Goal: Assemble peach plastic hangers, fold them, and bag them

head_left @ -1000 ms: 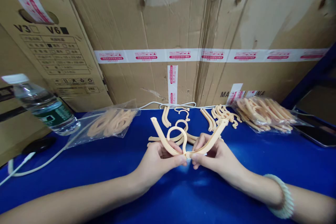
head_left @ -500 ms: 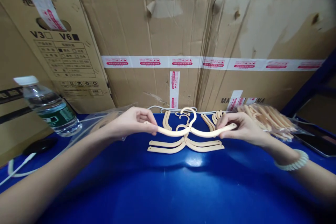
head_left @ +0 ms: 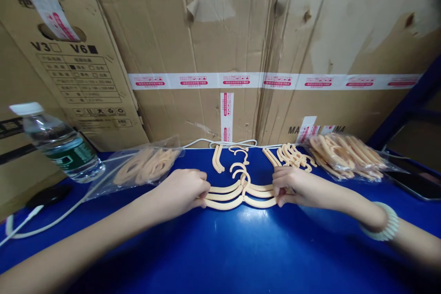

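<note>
A beige clothes hanger point(head_left: 225, 205) lies low over the blue table, its hook pointing away from me. My left hand point(head_left: 191, 189) pinches the tip of its left arm, and my right hand point(head_left: 289, 186) grips the tip of its right arm. Just behind it, two similar hangers point(head_left: 223, 189) lie nested, their hooks overlapping near the middle. Both hands hide the outer ends of these arms. Beyond the hooks are loose hanger hooks point(head_left: 245, 151). Loose curved arm pieces point(head_left: 217, 158) lie to the left of them, with more arm pieces point(head_left: 270, 156) to the right.
A clear bag of beige parts point(head_left: 148, 165) lies left, a fuller bag point(head_left: 347, 154) right. Several loose hooks point(head_left: 292, 155) sit beside the right bag. A water bottle point(head_left: 65, 147), a black device with a white cable point(head_left: 48, 194) and a dark phone point(head_left: 418, 181) flank the table point(head_left: 220, 252). Cardboard point(head_left: 200, 46) stands behind.
Both hands have lowered the held hanger from above the table to just in front of the two lying hangers. The view has shifted slightly, and the left bag shows more fully.
</note>
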The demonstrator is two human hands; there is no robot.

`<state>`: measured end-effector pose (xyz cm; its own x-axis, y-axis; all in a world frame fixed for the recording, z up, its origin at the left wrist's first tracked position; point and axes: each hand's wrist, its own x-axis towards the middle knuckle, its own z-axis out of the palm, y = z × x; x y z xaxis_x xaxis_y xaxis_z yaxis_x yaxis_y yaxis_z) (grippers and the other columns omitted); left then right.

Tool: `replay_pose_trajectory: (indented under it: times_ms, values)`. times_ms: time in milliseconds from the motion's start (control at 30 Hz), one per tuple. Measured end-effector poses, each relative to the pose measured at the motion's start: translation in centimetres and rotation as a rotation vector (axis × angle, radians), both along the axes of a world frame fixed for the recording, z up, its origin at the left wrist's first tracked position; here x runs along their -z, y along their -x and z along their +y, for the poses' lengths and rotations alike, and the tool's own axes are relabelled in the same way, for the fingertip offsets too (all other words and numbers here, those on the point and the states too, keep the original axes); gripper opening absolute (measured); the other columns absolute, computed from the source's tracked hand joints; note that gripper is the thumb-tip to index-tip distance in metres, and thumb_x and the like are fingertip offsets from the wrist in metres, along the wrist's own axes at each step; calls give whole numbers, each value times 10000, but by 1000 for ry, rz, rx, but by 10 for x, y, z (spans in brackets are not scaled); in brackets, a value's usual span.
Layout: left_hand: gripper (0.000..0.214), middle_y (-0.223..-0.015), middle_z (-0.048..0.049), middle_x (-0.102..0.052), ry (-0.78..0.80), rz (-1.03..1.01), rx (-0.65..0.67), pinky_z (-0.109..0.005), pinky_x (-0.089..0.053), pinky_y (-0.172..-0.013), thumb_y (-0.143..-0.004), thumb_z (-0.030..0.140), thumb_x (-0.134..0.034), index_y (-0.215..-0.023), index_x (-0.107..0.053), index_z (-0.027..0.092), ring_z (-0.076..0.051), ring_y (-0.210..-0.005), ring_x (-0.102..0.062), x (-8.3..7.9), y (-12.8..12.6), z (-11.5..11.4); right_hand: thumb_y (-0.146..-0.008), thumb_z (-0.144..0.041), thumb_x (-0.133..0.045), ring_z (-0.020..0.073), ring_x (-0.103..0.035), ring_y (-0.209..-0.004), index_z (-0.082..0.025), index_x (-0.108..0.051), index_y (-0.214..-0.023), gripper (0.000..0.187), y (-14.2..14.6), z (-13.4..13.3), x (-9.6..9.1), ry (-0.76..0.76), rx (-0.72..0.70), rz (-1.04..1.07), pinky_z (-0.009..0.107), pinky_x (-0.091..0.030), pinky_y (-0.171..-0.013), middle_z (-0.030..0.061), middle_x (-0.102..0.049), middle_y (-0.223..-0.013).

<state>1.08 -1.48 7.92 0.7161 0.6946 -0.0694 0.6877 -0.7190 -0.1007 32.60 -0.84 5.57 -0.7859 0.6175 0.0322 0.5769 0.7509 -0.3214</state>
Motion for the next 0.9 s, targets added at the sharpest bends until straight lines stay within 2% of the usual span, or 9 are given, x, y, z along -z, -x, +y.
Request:
replay_pose_trajectory:
  times_ms: [200, 367, 500, 633, 800, 900]
  values:
    - [70, -792, -35, -698, -48, 46, -51, -270, -364, -545, -818, 193, -699, -774, -646, 181, -223, -719, -661, 4, -2, 1, -865, -183, -653, 170, -593, -765, -175, -679, -754, 114, -3, 1, 1, -25, 54, 19, 277, -436, -692, 43, -631, -795]
    - [65, -801, -40, -687, -103, 38, -15, -283, -405, -565, -841, 180, -653, -789, -615, 179, -233, -731, -659, 8, 1, 4, -823, -174, -687, 174, -585, -726, -172, -644, -783, 58, -2, 2, 1, -62, 137, -15, 279, -423, -653, 37, -641, -768]
    - [73, -772, -33, -665, -160, 9, 18, -278, -405, -547, -843, 154, -614, -784, -579, 180, -221, -696, -645, 11, 2, 7, -767, -178, -736, 174, -579, -708, -168, -617, -856, 149, -1, 3, 2, -84, 240, -23, 268, -417, -620, 37, -641, -790]
    - [79, -759, -35, -653, -175, -8, 25, -277, -417, -544, -821, 129, -609, -779, -564, 179, -226, -699, -644, 13, 3, 6, -740, -174, -750, 176, -590, -723, -172, -624, -907, 210, -3, 3, 4, -87, 254, -17, 266, -424, -632, 36, -640, -817]
    - [37, -811, -57, -678, -219, -2, 57, -309, -449, -561, -841, 181, -621, -848, -589, 167, -252, -732, -649, -1, -6, -8, -747, -186, -737, 185, -584, -743, -174, -629, -905, 191, -3, 2, 3, -100, 237, -37, 274, -420, -643, 38, -634, -819]
    - [60, -799, -58, -688, -234, -81, 142, -321, -443, -535, -867, 224, -601, -848, -612, 168, -242, -683, -641, -12, -12, -25, -749, -196, -732, 192, -584, -758, -174, -626, -911, 195, -2, 1, 3, -109, 229, -51, 284, -420, -654, 44, -636, -839]
